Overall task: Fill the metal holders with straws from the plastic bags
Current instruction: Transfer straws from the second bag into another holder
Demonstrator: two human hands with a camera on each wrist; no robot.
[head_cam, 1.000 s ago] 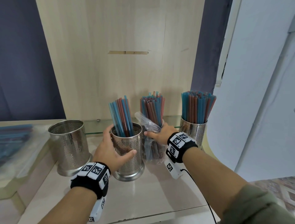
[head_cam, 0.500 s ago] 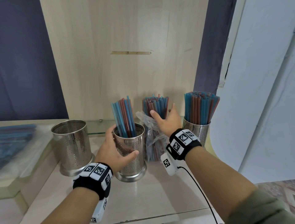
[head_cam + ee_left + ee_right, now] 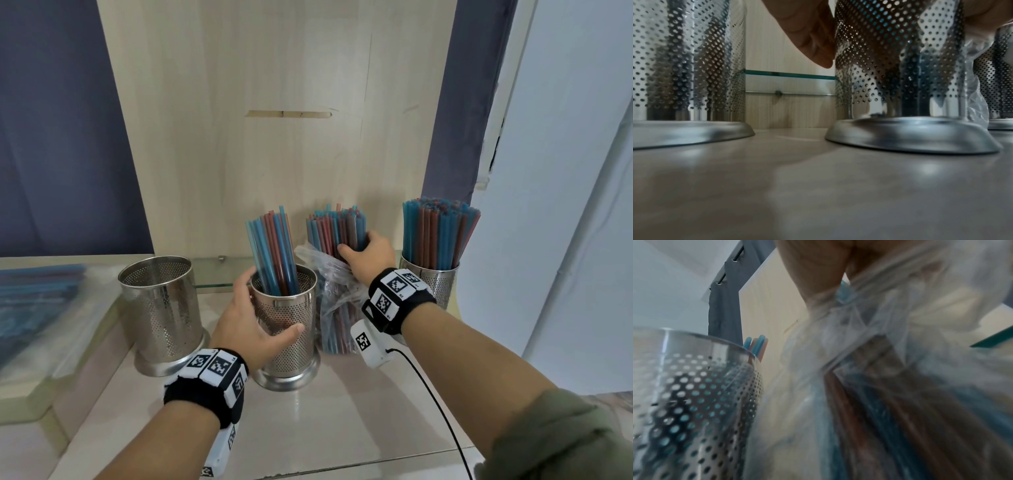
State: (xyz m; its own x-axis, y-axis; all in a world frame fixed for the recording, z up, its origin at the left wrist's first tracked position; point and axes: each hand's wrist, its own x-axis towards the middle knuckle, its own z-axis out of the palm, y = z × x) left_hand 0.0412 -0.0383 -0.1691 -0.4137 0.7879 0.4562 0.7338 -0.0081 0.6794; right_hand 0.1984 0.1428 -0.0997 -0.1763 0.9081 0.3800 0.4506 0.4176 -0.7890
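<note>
Firmly, the fingers (image 3: 371,240) of the right hand (image 3: 370,255) are curled round a bundle of straws (image 3: 334,228) where it rises out of a clear plastic bag (image 3: 330,298), thumb in front and fingers behind. Meanwhile, the middle holder (image 3: 286,322) is clasped by the left hand (image 3: 245,323), thumb across its perforated front and fingers round its far side; blue and red straws (image 3: 272,251) stand in it, partly filling it. The bag is stood upright on the pale countertop (image 3: 308,421), just beside that holder and between it and the full holder (image 3: 433,277) at the right. An empty holder (image 3: 161,308) is set at the left, near the held one. More bagged straws (image 3: 37,298) are seen, blurred, at the far left.
</note>
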